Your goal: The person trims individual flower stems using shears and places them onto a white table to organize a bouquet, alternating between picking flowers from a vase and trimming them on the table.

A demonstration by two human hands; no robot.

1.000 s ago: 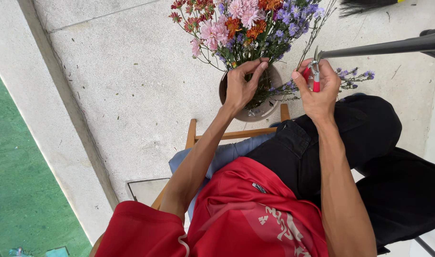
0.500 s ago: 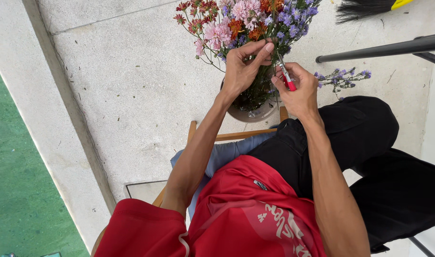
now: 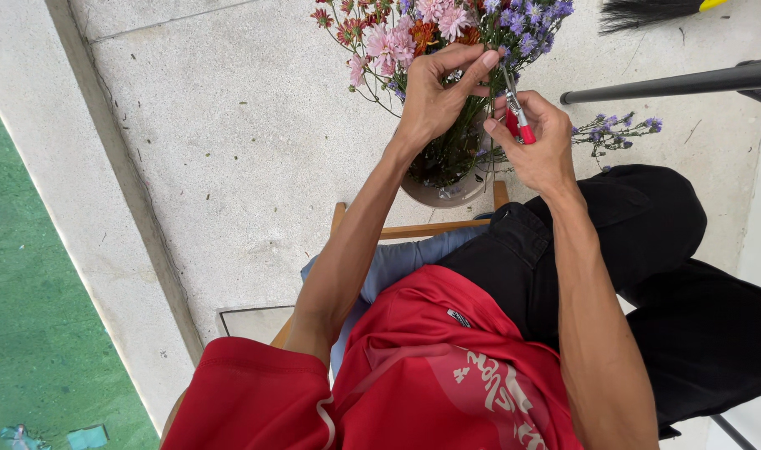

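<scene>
A bunch of pink, orange and purple daisy-like flowers on thin green stems [image 3: 414, 42] stands in a round, grey-brown pot [image 3: 443, 193] on the pale concrete floor [image 3: 230, 125], just beyond the person's knees and at the front edge of a wooden chair frame [image 3: 422, 228]. The blooms spread out at the top of the view, while the stems gather into a dense dark green mass above the pot's rim. The left hand [image 3: 437, 96] reaches forward with the arm nearly straight, palm turned down, its fingers [image 3: 468, 60] curled round a few stems high in the bunch, thumb and forefinger pinching them together. The right hand [image 3: 540, 142] is raised just beside it, clenched around a pair of small red-handled snips [image 3: 518, 117], whose slim metal blades point up and in toward the stems that the left hand grasps; whether the blades touch a stem cannot be told. A loose sprig of small purple flowers [image 3: 614, 132] lies on the floor to the right of the right hand, near the black trouser leg [image 3: 639, 225]. A dark metal bar [image 3: 672, 83] crosses the upper right corner.
</scene>
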